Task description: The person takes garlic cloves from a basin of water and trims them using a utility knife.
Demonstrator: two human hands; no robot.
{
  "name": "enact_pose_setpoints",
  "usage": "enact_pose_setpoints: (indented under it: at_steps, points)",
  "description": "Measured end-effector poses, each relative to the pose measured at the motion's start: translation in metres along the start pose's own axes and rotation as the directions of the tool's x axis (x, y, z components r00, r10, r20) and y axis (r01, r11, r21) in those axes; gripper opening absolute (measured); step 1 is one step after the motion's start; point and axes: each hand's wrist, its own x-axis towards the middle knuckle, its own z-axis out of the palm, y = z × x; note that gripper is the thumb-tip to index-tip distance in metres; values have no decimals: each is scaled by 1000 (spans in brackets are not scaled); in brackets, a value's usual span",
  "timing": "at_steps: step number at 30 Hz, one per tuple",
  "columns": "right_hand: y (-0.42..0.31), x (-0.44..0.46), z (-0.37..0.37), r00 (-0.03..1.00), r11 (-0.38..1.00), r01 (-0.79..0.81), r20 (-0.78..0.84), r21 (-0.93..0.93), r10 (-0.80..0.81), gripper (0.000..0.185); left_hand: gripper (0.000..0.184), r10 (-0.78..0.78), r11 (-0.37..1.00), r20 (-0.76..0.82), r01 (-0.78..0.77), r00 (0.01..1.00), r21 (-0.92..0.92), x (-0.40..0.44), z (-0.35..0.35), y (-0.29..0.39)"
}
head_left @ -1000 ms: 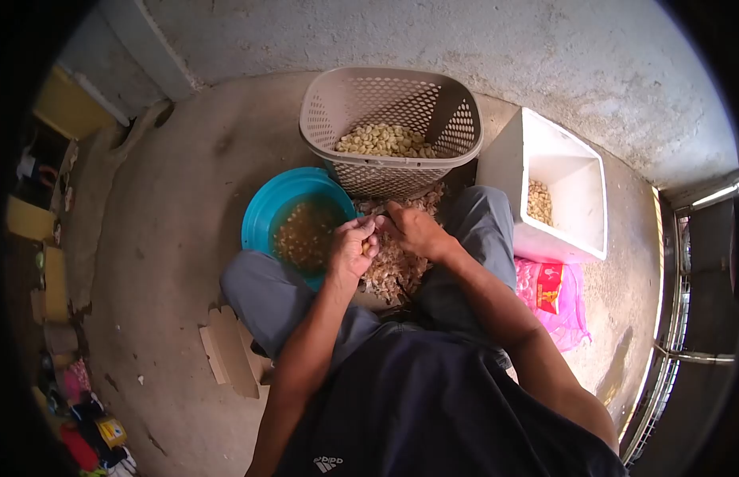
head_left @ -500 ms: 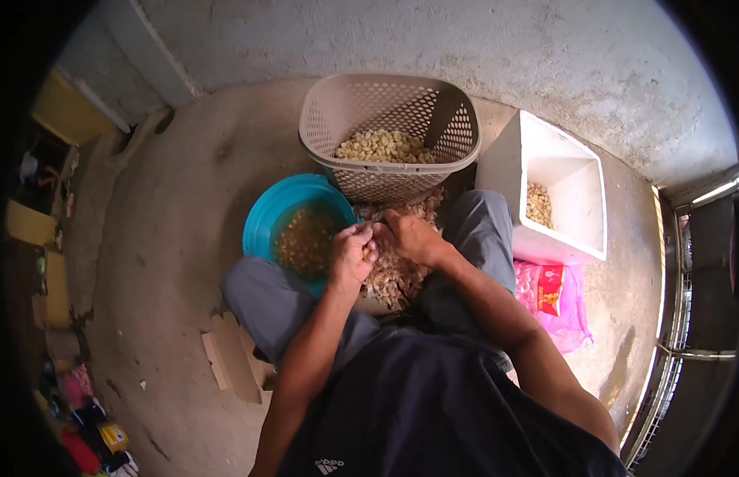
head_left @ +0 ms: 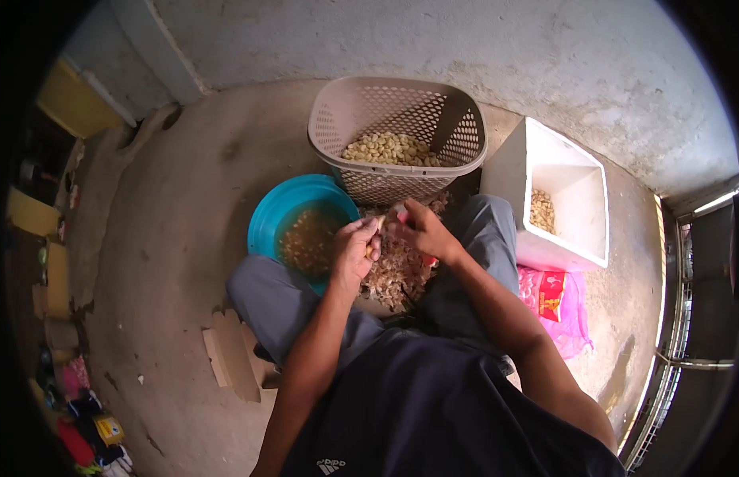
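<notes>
My left hand (head_left: 357, 248) is closed on pale garlic cloves (head_left: 369, 252), one showing in its palm and a pale tip at its fingertips. Close beside it, my right hand (head_left: 423, 232) is curled around a small red-handled tool; red shows at its fingertips and below the palm, and its working end cannot be made out. Beneath both hands lies a heap of papery garlic skins (head_left: 397, 274). A turquoise basin (head_left: 262, 219) at the left holds cloudy water with unpeeled-looking cloves (head_left: 304, 242). Beyond the hands, a brown plastic basket (head_left: 393, 181) contains many peeled cloves (head_left: 391, 149).
To the right stands a tilted white foam box (head_left: 572, 199) with cloves at its bottom. A pink mesh bag (head_left: 572, 318) lies below it. Flattened cardboard (head_left: 233, 354) is by my left knee. A wall (head_left: 385, 40) rises behind the basket; assorted items crowd the far left.
My right hand has come away slightly from the left, and red now shows at it. The left hand keeps its hold. The whole view has shifted a little.
</notes>
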Motion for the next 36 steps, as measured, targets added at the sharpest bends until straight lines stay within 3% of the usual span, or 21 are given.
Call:
enact_pose_setpoints:
  at_steps: [2,6,9,11,15,21,24,27,30,32,34,36]
  points:
    - [11,10,7,998,979,58,-45,198,-50,26,18,-18,999,45,16,999,42,-2,3,-3]
    - [18,12,7,997,993,49,-60,107,-43,20,17,8,993,24,-11,1000,114,-6,9,-4]
    - [21,13,1,988,990,-55,-136,129,73,19,17,62,973,79,-78,995,217,-9,11,-3]
    - [22,12,2,985,998,-11,-169,69,22,20,17,120,942,118,-150,986,300,-12,15,-3]
    - [13,8,5,983,998,67,-173,-3,-66,21,16,88,929,103,-119,991,352,-11,16,-6]
    - [8,8,9,975,962,-56,-191,267,109,19,14,100,943,90,-123,991,309,-15,18,-10]
    - [14,8,16,964,835,-129,-129,535,231,17,14,153,923,71,-169,986,347,-14,18,-13]
    - [29,8,19,938,405,-267,140,875,316,16,14,201,894,51,-204,978,398,-14,18,-14]
    - [36,8,21,925,466,-318,162,826,343,17,14,217,882,43,-215,975,420,-12,17,-15]
    - [30,10,28,963,857,-103,-164,504,212,18,13,231,878,12,-213,973,429,-11,17,-17]
    - [27,13,31,958,988,48,-288,146,-4,20,11,246,866,5,-222,969,447,-8,16,-17]
    - [24,13,27,949,983,158,-260,-97,-178,21,10,254,861,-3,-225,967,457,-6,14,-15]
